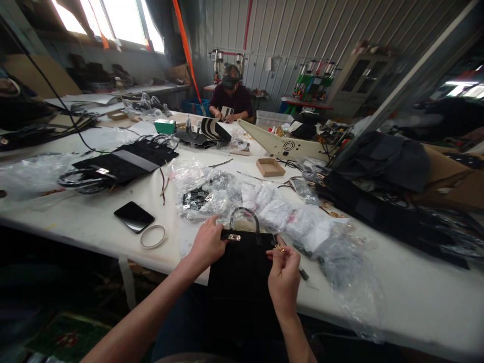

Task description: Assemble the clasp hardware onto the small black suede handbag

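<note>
A black handbag (242,267) with a gold clasp and a curved top handle lies at the near edge of the white table (408,292), hanging partly over it. My left hand (207,245) is closed on the bag's top left corner beside the clasp. My right hand (284,272) is at the bag's upper right corner, its fingers pinched on a small gold metal fitting (280,248).
Clear plastic bags of small parts (264,206) lie just beyond the handbag. A black phone (133,216) and a ring (153,236) sit to the left. Black bag pieces (124,162), a small cardboard box (269,167) and dark material (378,201) lie further out. Another person (230,98) works at the far end.
</note>
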### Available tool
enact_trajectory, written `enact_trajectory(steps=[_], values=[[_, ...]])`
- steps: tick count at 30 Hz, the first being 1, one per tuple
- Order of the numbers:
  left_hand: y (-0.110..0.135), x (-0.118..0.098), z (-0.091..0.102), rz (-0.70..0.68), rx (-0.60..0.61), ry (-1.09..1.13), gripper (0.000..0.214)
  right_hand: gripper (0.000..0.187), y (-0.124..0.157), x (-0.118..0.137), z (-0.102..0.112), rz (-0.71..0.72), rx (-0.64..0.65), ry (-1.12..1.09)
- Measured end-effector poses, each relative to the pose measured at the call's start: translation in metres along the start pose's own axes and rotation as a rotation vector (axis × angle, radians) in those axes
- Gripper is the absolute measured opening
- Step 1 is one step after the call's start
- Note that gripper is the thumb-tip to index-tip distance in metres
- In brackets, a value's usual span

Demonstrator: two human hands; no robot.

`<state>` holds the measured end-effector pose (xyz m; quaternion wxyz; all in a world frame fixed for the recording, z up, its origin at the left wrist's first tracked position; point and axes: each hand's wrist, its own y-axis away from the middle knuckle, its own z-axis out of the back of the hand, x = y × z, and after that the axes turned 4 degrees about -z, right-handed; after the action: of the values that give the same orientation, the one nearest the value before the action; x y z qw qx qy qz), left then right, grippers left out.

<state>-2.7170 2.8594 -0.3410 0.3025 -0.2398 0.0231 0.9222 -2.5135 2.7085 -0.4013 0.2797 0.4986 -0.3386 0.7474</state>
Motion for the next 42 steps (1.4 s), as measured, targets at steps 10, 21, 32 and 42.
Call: enact_trajectory(steps=[10, 21, 32, 42], values=[[0.006, -0.013, 0.029, 0.180, 0.116, 0.965, 0.039, 0.042, 0.006, 0.017, 0.003, -0.076, -0.045, -0.129], [0.014, -0.016, -0.025, 0.501, 0.133, 1.541, 0.045, 0.026, -0.040, 0.043, 0.002, 0.114, 0.254, -0.018], [0.016, -0.019, -0.027, 0.539, 0.096, 1.632, 0.040, 0.038, -0.065, 0.033, 0.016, 0.339, 0.655, 0.244], [0.016, -0.019, -0.032, 0.524, 0.102, 1.661, 0.038, 0.026, -0.064, 0.027, 0.012, 0.534, 0.658, 0.239]])
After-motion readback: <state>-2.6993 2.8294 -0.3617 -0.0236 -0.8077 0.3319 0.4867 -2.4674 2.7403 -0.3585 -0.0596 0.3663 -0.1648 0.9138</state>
